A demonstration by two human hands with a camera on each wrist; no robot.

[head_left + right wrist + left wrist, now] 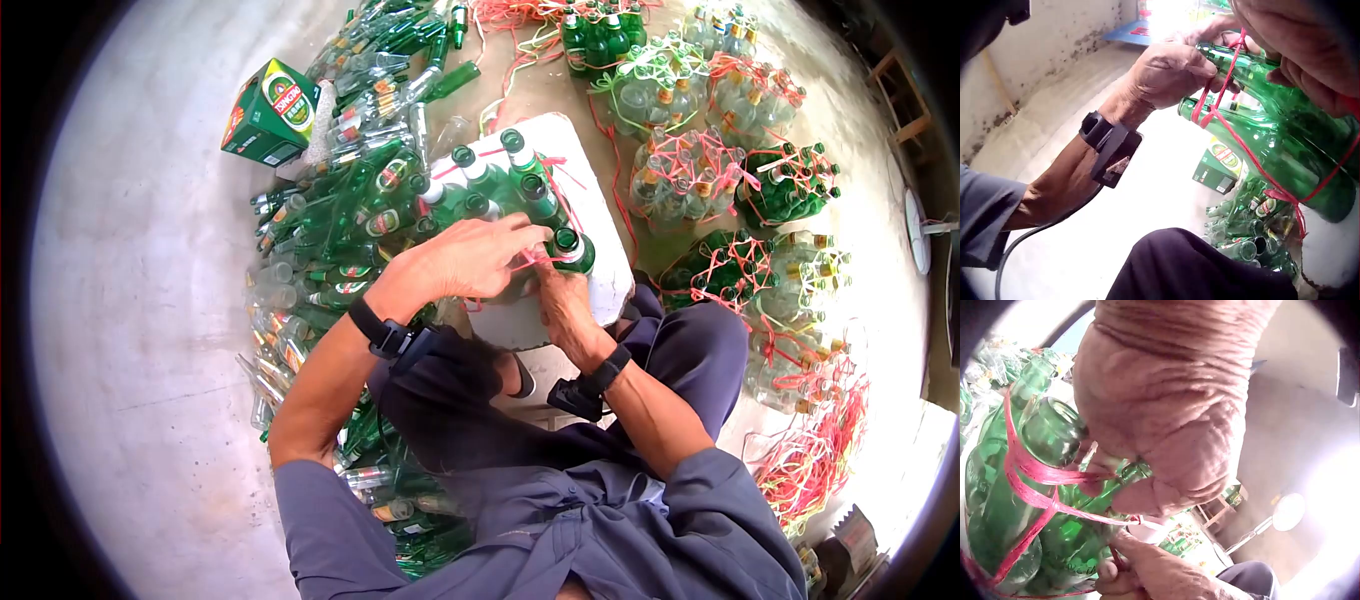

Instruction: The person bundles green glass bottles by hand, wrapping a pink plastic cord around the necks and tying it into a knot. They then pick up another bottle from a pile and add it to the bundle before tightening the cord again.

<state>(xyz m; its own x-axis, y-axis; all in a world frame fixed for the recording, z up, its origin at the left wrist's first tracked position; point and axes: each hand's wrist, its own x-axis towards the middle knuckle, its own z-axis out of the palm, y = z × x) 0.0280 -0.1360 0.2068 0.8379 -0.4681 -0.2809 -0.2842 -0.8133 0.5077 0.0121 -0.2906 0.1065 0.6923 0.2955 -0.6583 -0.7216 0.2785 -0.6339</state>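
Note:
Several green bottles (485,178) stand grouped on a white block (595,205), with red plastic strap (1029,487) looped round their necks. The left hand (470,258) reaches over the near bottles, its thumb and fingers pinching strap beside a neck; in the right wrist view this left hand (1169,75) is at the bottle mouths. Close beside the nearest bottle (572,252), the right hand (570,305) has its fingers curled on strap; the left wrist view shows the right hand (1154,569) low, strap entering its grip. Its fingertips are partly hidden in the head view.
Loose bottles (350,215) lie piled at the left, with a green carton (270,115) beyond. Strapped bottle bundles (685,175) stand at the right. A heap of red strap (815,455) lies at the lower right. The person's knees (700,345) are close below the block.

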